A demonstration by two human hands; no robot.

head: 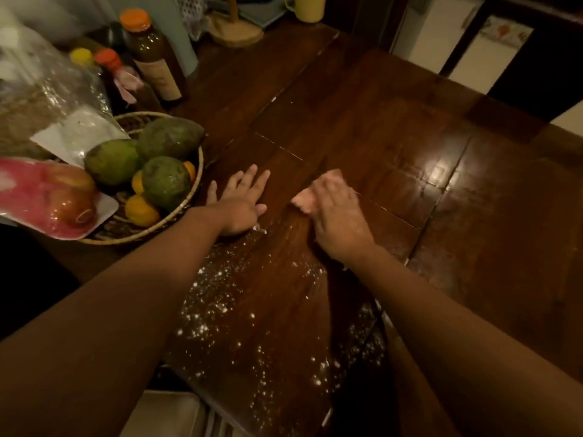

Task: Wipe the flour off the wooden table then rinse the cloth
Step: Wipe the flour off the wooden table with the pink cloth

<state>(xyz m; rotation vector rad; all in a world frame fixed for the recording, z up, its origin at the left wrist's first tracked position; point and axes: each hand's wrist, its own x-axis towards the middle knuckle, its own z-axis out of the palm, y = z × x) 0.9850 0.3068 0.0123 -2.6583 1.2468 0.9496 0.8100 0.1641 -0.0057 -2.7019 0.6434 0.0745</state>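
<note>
Dimly lit, the wooden counter [394, 99] carries flour [220, 305] strewn toward its near edge, the right hand [339, 220] gripping the pink cloth [307, 198] in curled fingers just beyond it, the left hand [241, 203] flat with fingers [262, 182] spread; strokes pulled nearward could push flour over that edge.

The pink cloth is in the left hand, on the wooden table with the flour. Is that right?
Not quite. The head view shows the pink cloth in the right hand, not the left, on the wooden table with the flour. The left hand lies flat on the wood and holds nothing.
</note>
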